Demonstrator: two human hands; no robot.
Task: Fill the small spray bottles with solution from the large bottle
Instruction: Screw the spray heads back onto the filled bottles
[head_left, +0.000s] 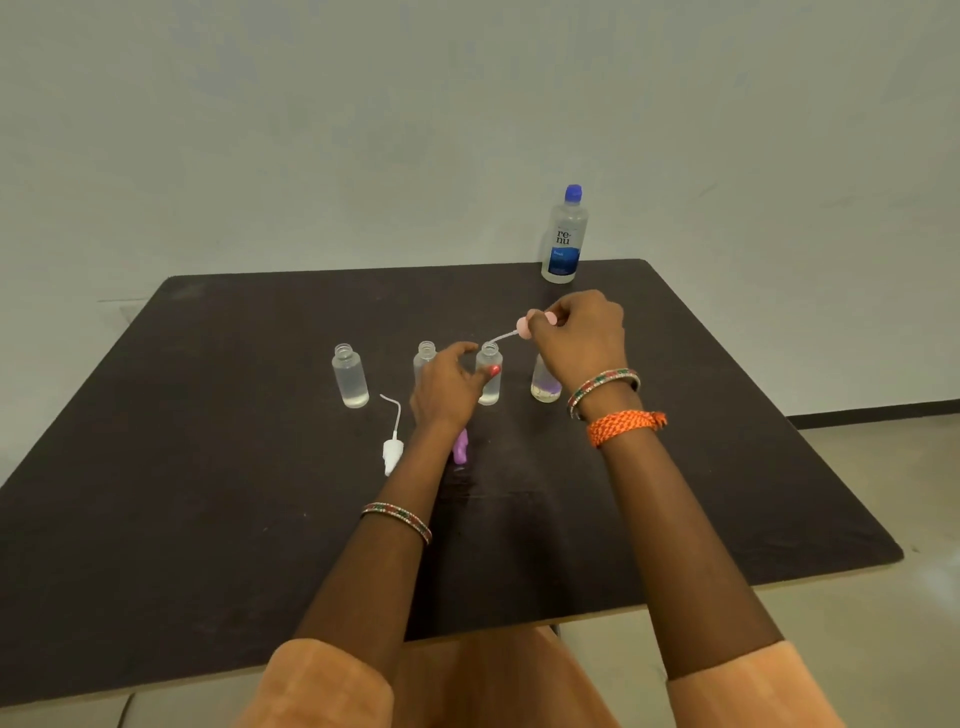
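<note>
Several small clear bottles stand uncapped in a row on the dark table. My left hand grips the third small bottle from the left, thumb on its front. My right hand pinches a pink spray cap above it, with the cap's thin tube reaching to the bottle's mouth. The leftmost small bottle stands alone; another small bottle is partly hidden behind my left hand, and a fourth sits under my right wrist. The large bottle, blue-capped, stands at the table's far edge.
A white spray cap with a bent tube lies on the table in front of the left bottles. A purple spray cap lies beside my left wrist. A wet patch marks the table near it. A plain wall rises behind.
</note>
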